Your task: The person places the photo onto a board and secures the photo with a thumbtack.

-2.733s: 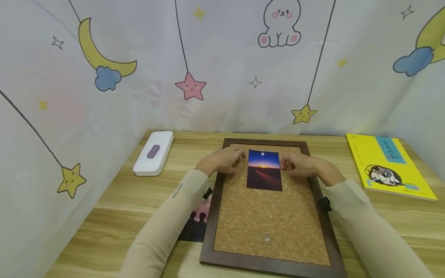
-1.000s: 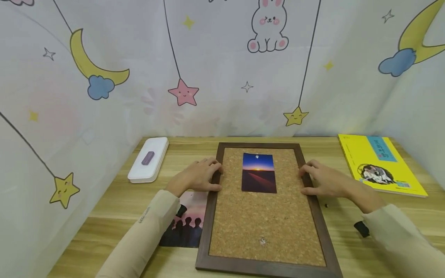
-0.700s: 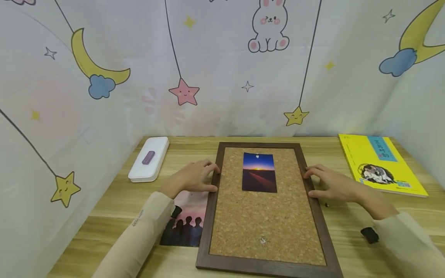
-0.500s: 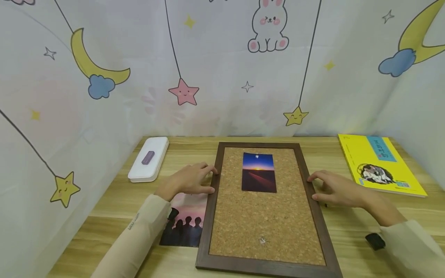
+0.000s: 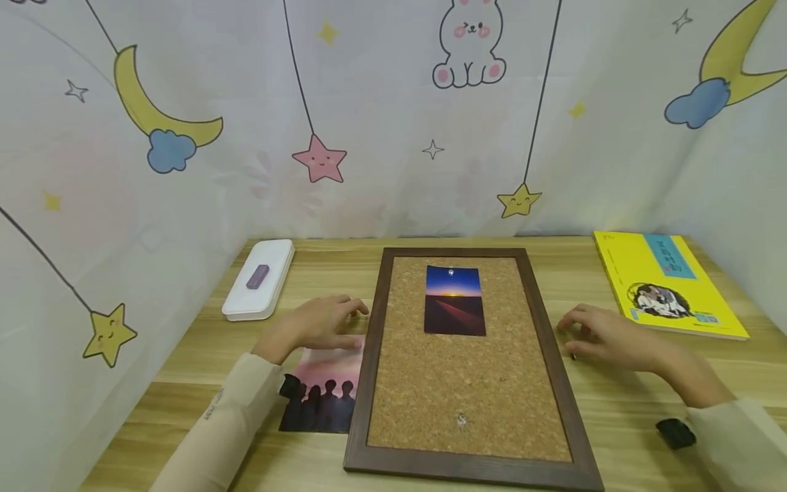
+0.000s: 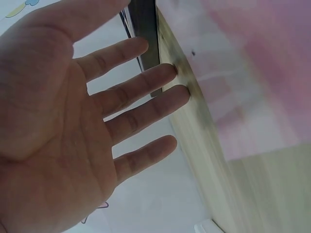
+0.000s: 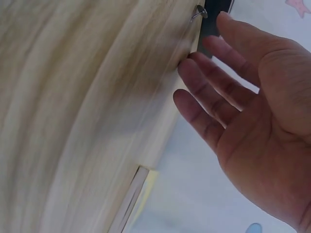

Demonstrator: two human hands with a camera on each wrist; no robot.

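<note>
A cork board [image 5: 467, 383] in a dark brown frame lies on the table. One silvery pushpin [image 5: 451, 272] holds a sunset photo [image 5: 455, 314] to its upper part. Left of the board, my left hand [image 5: 316, 324] hovers with spread, relaxed fingers, holding nothing. Below that hand lies a second photo [image 5: 328, 403], pink with dark silhouetted figures, its right edge against or under the frame. My right hand [image 5: 615, 342] is off the board's right side, fingers loosely bent around nothing. Near its thumb, a metal thumbtack [image 7: 200, 11] lies on the table in the right wrist view.
A small shiny clear thing [image 5: 462, 419] sits on the lower cork. At the back left, a white case [image 5: 277, 273] bears a purple block [image 5: 257, 276]. A yellow book [image 5: 670, 283] lies at the back right. A printed curtain [image 5: 393, 198] stands behind the table.
Both hands first left the sunset photo for the frame's two sides. Since then they have let go and moved outward, away from the board. The photo stays pinned.
</note>
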